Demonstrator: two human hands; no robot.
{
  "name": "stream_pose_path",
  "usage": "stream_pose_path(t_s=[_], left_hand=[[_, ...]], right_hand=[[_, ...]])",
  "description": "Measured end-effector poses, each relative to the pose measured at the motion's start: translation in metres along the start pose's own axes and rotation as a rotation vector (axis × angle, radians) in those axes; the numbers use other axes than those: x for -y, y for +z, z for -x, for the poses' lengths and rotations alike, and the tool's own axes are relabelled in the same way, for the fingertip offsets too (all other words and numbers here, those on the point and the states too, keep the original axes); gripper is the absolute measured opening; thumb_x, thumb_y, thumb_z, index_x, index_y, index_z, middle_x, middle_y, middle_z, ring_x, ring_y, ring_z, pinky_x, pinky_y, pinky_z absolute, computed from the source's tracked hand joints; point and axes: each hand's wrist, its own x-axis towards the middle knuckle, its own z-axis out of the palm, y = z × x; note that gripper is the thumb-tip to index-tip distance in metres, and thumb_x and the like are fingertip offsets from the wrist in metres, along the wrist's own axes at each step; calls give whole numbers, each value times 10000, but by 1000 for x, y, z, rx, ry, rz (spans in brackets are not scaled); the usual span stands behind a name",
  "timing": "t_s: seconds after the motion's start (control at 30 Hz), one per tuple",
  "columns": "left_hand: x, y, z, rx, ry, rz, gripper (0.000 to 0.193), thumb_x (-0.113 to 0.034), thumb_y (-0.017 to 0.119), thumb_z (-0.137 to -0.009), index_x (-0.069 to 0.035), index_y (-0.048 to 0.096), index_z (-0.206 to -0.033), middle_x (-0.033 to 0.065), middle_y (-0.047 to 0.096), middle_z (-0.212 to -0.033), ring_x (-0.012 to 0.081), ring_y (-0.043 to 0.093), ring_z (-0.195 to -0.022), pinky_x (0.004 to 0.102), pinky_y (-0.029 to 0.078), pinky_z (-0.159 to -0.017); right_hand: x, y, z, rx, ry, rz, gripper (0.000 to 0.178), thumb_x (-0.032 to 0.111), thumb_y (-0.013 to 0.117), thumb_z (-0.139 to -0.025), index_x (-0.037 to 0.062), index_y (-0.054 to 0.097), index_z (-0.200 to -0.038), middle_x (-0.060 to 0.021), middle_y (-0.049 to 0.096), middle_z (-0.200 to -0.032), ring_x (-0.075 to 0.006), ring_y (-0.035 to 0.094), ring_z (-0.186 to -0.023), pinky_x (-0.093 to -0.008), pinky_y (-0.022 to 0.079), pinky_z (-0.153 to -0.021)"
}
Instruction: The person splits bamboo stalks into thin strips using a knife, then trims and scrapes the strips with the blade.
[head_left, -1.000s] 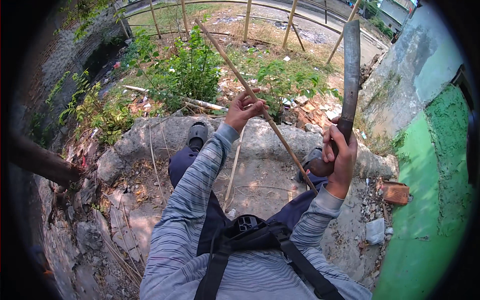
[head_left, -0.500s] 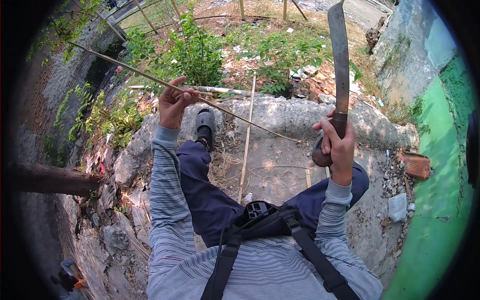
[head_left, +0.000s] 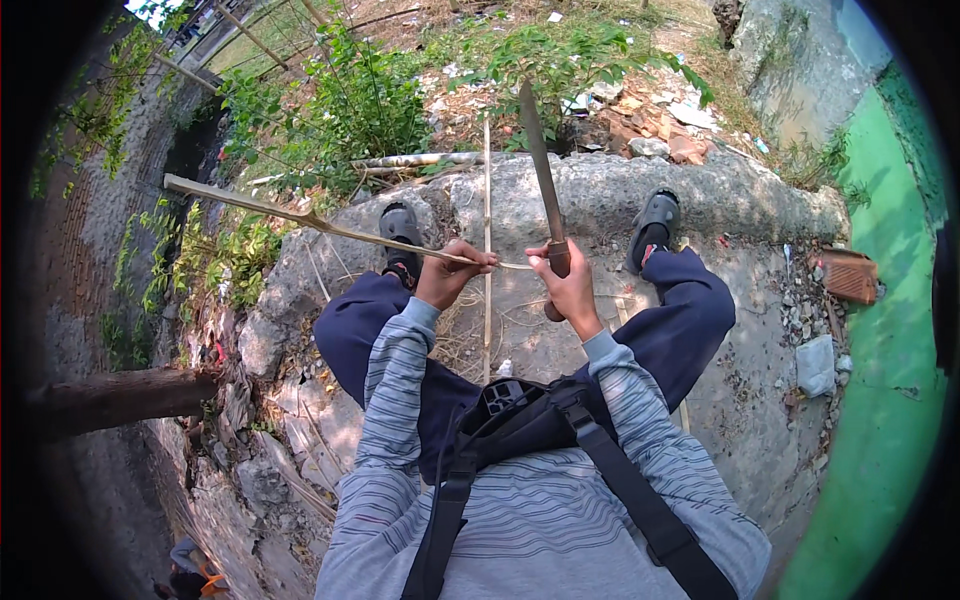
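Observation:
A long thin bamboo strip [head_left: 365, 236] slants from the upper left down to my hands. My left hand [head_left: 452, 274] pinches it close to its lower end. My right hand [head_left: 572, 290] is closed round the wooden handle [head_left: 558, 262] of a machete. The machete's dark blade [head_left: 541, 165] points up and away, tilted slightly left, with its narrow side toward me. The strip's thin tip [head_left: 516, 266] reaches across to my right thumb, beside the handle. Whether the thumb presses on that tip I cannot tell.
Another pale strip [head_left: 487, 220] lies lengthwise between my feet, across a rough concrete ledge [head_left: 600, 205]. Leafy plants [head_left: 370, 110] and litter lie beyond. A log [head_left: 120, 398] juts in at left; a brick [head_left: 848, 276] and white bag [head_left: 815, 366] sit by the green wall [head_left: 890, 400].
My hands have come together in the middle: the left moved right and down with the strip, the right moved left with the machete. The blade is lower and tilted left. My right shoe now shows.

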Motion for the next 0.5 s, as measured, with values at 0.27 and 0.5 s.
stream_pose_path(t_s=[0.27, 0.5], left_hand=[[23, 24, -7, 116, 106, -280, 104, -33, 811, -804, -40, 721, -855, 107, 681, -1150, 214, 709, -1005, 334, 612, -853], [27, 24, -11, 62, 98, -379, 158, -71, 867, -750, -66, 735, -836, 68, 603, -1147, 199, 634, -1075, 347, 571, -891]], right_hand=[[-32, 23, -6, -36, 83, -9, 220, 136, 767, -864, 26, 651, -1015, -83, 774, -977, -192, 741, -863, -343, 561, -788], [-60, 33, -6, -55, 51, 32, 268, 164, 802, -836, 17, 639, -991, -91, 769, -927, -193, 739, -837, -346, 563, -767]])
